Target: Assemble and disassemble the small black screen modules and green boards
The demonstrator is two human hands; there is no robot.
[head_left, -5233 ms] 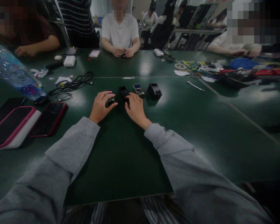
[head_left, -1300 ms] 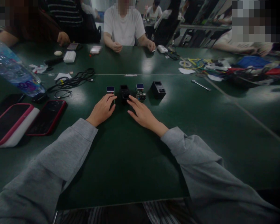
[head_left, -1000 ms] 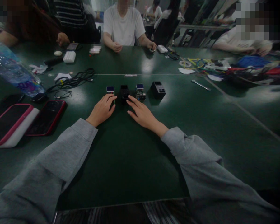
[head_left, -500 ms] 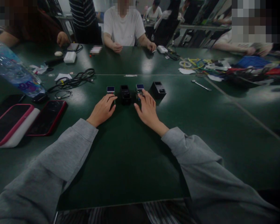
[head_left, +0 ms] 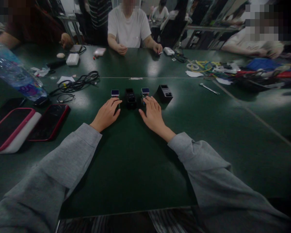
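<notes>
black casings (head_left: 130, 98), green table (head_left: 126, 168), grey sleeves (head_left: 63, 161)

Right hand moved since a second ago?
Yes, rightward: judged against the wrench, the right hand has gone from the left black case to the right screened board.

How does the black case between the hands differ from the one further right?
The middle case points nearly straight ahead; the right case is turned at an angle. The middle case's top looks dark; the right case's top looks greyer. Both are black boxes on the green table.
</notes>
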